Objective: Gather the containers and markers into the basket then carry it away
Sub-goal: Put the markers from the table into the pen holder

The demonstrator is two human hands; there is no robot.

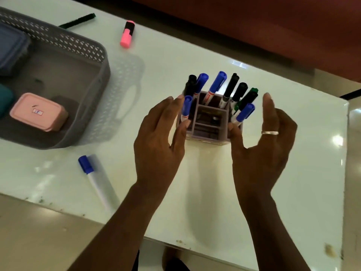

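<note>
Head view, my hands at a white worktop [293, 173]. At centre stands a compartmented marker holder [207, 124] carrying upright markers: blue-capped ones [217, 83], black ones [231, 85] and a green one [252, 94] around its outer cells; the middle cells show only dark, unclear contents. My left hand [158, 137] sits at the holder's 9 o'clock side and my right hand [267, 137], wearing a ring [270, 132], at its 3 o'clock side; both are spread open, thumbs at the holder's near corners, fingers not closed on it. At 9 to 10 o'clock lies the grey perforated basket [82, 49], holding a pink lidded container [39, 112], a blue-grey lidded container [11, 47] and part of a teal item [4, 100] at the frame edge. Loose on the worktop: a blue-capped white marker [93, 178] at 8 o'clock, just beside the basket; a pink highlighter [127, 34] at 11 o'clock; a dark green pipe cleaner [78, 21] beyond the basket's far rim.
</note>
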